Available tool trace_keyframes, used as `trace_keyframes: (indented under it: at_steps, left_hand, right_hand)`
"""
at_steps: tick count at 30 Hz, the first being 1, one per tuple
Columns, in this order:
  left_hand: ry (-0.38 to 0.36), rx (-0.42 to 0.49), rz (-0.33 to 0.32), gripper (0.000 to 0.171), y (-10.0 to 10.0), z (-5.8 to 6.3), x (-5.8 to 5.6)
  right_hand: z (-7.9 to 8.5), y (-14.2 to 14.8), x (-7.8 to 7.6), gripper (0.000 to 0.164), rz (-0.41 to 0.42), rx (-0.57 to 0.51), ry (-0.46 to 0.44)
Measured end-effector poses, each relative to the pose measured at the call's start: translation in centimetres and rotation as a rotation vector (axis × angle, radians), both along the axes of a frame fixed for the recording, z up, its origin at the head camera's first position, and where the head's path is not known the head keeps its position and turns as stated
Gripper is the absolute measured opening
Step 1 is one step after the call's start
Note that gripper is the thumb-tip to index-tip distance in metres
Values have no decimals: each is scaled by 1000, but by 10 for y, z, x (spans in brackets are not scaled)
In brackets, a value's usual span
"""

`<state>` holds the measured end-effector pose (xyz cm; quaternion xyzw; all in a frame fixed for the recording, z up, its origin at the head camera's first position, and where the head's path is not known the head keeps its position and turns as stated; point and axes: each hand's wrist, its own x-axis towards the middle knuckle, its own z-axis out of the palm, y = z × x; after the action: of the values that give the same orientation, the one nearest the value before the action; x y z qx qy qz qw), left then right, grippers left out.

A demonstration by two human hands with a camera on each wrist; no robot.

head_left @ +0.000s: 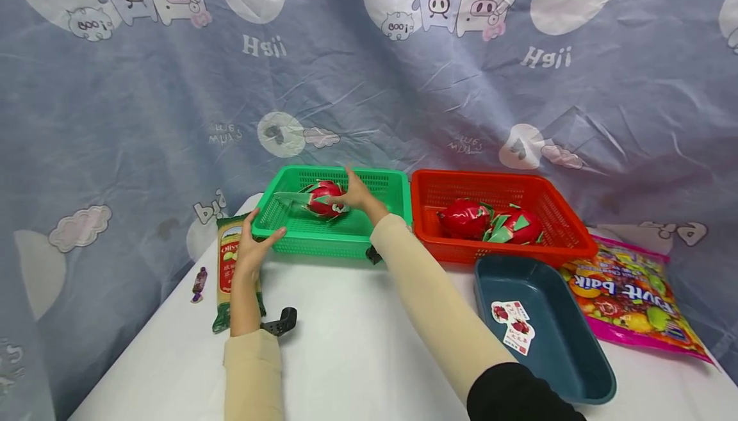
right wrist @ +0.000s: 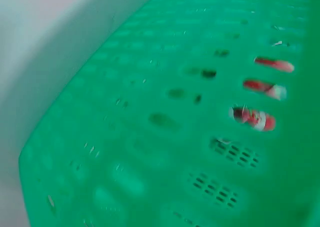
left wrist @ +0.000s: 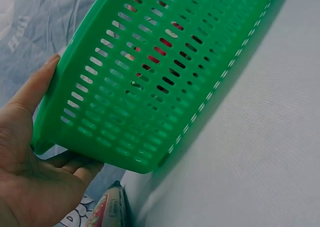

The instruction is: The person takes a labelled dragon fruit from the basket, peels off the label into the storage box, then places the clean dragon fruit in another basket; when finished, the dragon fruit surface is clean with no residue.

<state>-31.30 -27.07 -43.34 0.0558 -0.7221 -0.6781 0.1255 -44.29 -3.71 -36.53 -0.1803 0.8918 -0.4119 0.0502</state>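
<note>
A green basket (head_left: 323, 245) stands at the back of the table, a red dragon fruit (head_left: 324, 194) inside it. My left hand (head_left: 251, 253) grips the basket's front left corner. In the left wrist view, its thumb lies along the rim and its other fingers curl under the end. My right hand (head_left: 359, 194) reaches over the basket with thumb and forefinger spread, the thumb tip overlapping the fruit's right side near a small sticker (head_left: 337, 207). A pale translucent strip (head_left: 291, 197) shows left of the fruit. Through the slots (right wrist: 257, 118), the right wrist view catches the fruit, blurred.
A red basket (head_left: 455, 253) with two dragon fruits (head_left: 464, 218) adjoins on the right. Before it stands a dark blue tray (head_left: 553, 318) containing stickers (head_left: 514, 325). A candy bag (head_left: 634, 299) lies far right; a green packet (head_left: 226, 261) and small wrapped candy (head_left: 198, 284) lie left.
</note>
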Motion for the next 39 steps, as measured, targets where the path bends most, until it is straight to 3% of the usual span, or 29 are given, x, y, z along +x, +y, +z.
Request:
trace_keyframes:
  at_steps: [9, 21, 25, 32, 39]
  left_hand:
    - [1, -26, -15, 90, 9, -3, -1]
    - [13, 12, -17, 91, 8, 1, -5]
    - [16, 23, -16, 91, 7, 1, -4]
    - [17, 2, -4, 90, 5, 1, -3]
    - [-2, -25, 18, 87, 0, -1, -1]
  right_hand:
    - [-21, 7, -7, 106, -22, -19, -10]
    - [-26, 3, -6, 90, 24, -31, -25]
    - [-26, 4, -8, 77, -3, -47, 12]
    - [-24, 5, -10, 40, -131, 97, 145]
    - [-24, -1, -3, 26, -217, 46, 193]
